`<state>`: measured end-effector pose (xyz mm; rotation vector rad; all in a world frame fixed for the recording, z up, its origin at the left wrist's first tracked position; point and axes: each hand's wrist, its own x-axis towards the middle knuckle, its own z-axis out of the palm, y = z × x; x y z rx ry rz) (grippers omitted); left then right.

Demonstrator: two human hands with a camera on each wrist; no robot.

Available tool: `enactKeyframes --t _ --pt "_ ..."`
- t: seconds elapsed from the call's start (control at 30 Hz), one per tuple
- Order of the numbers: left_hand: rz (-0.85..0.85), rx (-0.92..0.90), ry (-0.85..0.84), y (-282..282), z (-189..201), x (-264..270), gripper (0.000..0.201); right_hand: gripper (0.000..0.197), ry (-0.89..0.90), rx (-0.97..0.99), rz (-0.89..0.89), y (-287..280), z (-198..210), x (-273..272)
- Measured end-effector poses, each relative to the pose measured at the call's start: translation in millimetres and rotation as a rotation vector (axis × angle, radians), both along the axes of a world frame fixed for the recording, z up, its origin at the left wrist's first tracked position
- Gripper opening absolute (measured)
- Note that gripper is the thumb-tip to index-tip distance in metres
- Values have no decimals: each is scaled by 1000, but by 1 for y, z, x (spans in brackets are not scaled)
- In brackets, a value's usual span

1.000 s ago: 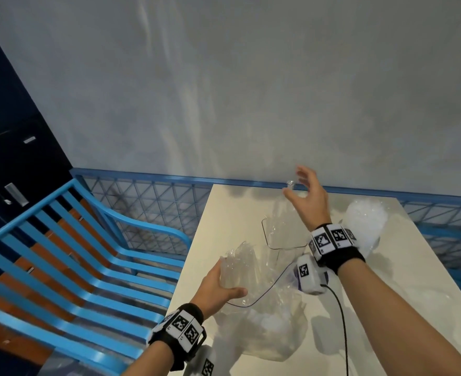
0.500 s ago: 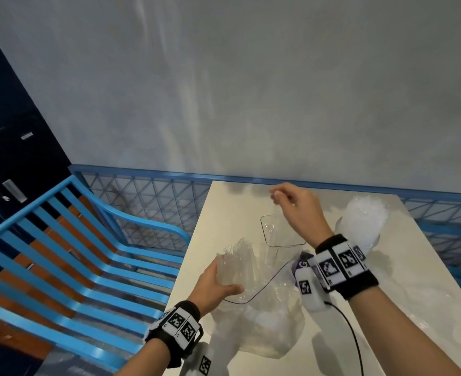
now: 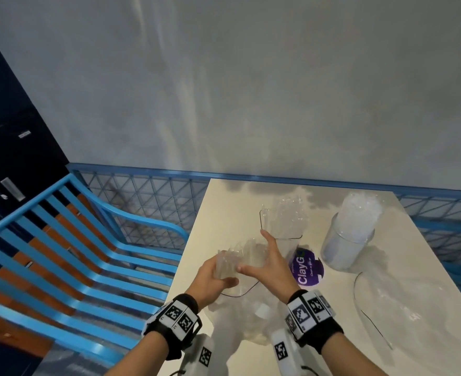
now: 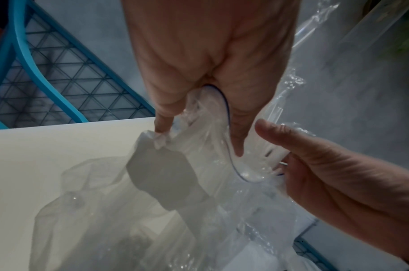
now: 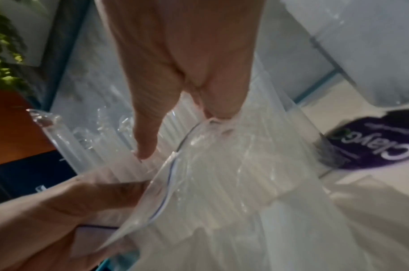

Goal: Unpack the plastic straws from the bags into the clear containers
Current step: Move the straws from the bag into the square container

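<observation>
A clear plastic bag (image 3: 251, 321) with a thin blue seal line stands on the white table (image 3: 223, 202) in front of me. Clear straws (image 3: 234, 259) stick out of its mouth. My left hand (image 3: 215, 278) pinches the bag's rim (image 4: 221, 102) on the left side. Reaching into the mouth, my right hand (image 3: 261, 259) closes thumb and fingers round the straw bundle (image 5: 101, 161). Behind stands a clear dark-rimmed container (image 3: 280, 221) with clear contents. A round clear container (image 3: 345, 240) at the right is packed with white straws.
A purple ClayGo lid (image 3: 306, 270) lies flat between the bag and the round container. An empty clear bag (image 3: 402, 308) lies on the table's right side. A blue slatted bench (image 3: 74, 253) stands to the left, and a blue mesh fence (image 3: 148, 202) runs behind the table.
My right hand came back from above the far container, down and toward me, and took hold of the straws in the bag. The left hand kept its hold on the bag.
</observation>
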<state>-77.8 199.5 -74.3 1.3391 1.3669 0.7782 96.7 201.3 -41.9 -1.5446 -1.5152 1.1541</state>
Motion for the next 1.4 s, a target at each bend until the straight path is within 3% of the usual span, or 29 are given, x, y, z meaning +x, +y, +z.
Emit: enactKeyframes --t 0.07,0.2,0.33,0.43,0.6,0.73,0.8,0.87,0.93,1.07,1.23,1.4 --pt "16 11 1 0 2 1 48 88 58 32 -44 -1 -5 -1" --pt "41 5 12 -1 3 0 53 36 102 110 -72 -2 -7 -1" --pt "58 -18 1 -2 1 1 55 20 122 168 -99 0 7 5" --pt "55 -30 -6 -2 0 3 50 17 158 232 -154 8 25 12" --pt "46 -61 12 -1 -9 2 70 15 285 291 -260 26 56 27" --pt "24 -59 12 2 -9 5 74 16 345 295 -314 41 84 39" --pt "11 -55 14 3 -8 5 72 4 352 307 -283 48 107 44" --pt "9 -53 10 3 -7 6 67 18 377 343 -249 57 134 48" --pt "11 -48 14 2 -6 7 64 20 438 388 -253 67 161 53" --pt "10 -48 27 -1 -7 6 61 11 511 492 -401 95 196 62" --pt "28 -50 45 -1 -7 6 57 19 440 624 -577 112 181 58" --pt "32 -59 45 0 -7 7 58 17 326 658 -592 106 117 54"
